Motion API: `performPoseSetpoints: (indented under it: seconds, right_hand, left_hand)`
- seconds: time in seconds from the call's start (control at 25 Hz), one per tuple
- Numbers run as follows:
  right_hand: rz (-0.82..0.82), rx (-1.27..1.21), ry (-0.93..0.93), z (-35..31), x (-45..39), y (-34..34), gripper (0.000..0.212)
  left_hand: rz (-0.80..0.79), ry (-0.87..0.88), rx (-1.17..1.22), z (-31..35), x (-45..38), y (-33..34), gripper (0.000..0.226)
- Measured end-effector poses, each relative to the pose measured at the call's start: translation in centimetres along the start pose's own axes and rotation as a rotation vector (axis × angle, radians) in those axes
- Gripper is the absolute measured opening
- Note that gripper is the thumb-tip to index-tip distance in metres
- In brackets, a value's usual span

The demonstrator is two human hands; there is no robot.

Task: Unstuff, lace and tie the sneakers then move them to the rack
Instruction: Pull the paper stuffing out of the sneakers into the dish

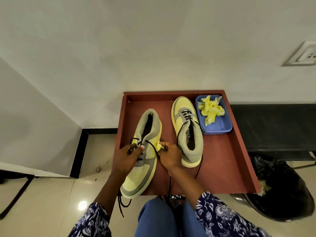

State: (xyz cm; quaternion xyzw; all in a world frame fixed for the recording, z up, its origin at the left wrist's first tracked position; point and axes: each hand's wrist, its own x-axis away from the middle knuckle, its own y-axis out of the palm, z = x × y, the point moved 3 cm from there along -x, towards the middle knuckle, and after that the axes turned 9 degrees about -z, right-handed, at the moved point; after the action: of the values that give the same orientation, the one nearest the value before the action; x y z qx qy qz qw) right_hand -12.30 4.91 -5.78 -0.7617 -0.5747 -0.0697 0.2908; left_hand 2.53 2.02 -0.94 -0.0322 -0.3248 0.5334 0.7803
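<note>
Two yellow and grey sneakers lie on a reddish-brown tray top point(222, 159). The left sneaker point(143, 168) points its toe toward me and overhangs the front edge. My left hand point(126, 156) pinches its black lace point(150, 144) at the eyelets. My right hand point(169, 154) grips the lace on the other side, with a bit of yellow material at the fingertips. Loose lace ends hang down past the front edge. The right sneaker point(186, 127) points away from me, partly laced, its lace trailing to the front.
A blue tub point(220, 127) with crumpled yellow stuffing point(211, 110) sits at the tray's far right corner. A bin lined with a black bag point(282, 194) stands on the floor to the right. A dark bench point(273, 127) runs behind it. White wall lies beyond.
</note>
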Motion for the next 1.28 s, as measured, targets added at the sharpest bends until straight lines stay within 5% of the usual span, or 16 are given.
performPoseSetpoints:
  seconds: [0.08, 0.24, 0.56, 0.84, 1.08, 1.28]
  right_hand:
    - [0.03, 0.001, -0.022, -0.1, 0.3, -0.4, 0.032]
    - [0.085, -0.028, -0.076, -0.7, 1.0, -1.5, 0.03]
    - [0.122, -0.216, -0.093, -1.7, 1.2, -3.4, 0.024]
    - [0.247, -0.521, -0.088, -3.3, 2.1, -8.1, 0.009]
    - [0.359, -0.798, -0.111, -4.5, 3.8, -12.1, 0.02]
    - [0.399, -0.774, -0.041, -3.1, 4.3, -11.6, 0.021]
  left_hand:
    - [0.072, -0.048, 0.144, 1.1, -0.7, 0.0, 0.024]
    - [0.182, -0.122, 0.036, 3.1, -2.2, 0.7, 0.046]
    - [0.196, -0.117, -0.23, 4.9, -4.0, 0.2, 0.019]
    - [0.147, 0.125, -0.364, 8.9, -2.4, -1.2, 0.02]
    - [0.142, 0.377, -0.503, 15.6, -1.7, -3.7, 0.024]
    - [-0.008, 0.592, -0.683, 17.3, -2.2, -4.0, 0.026]
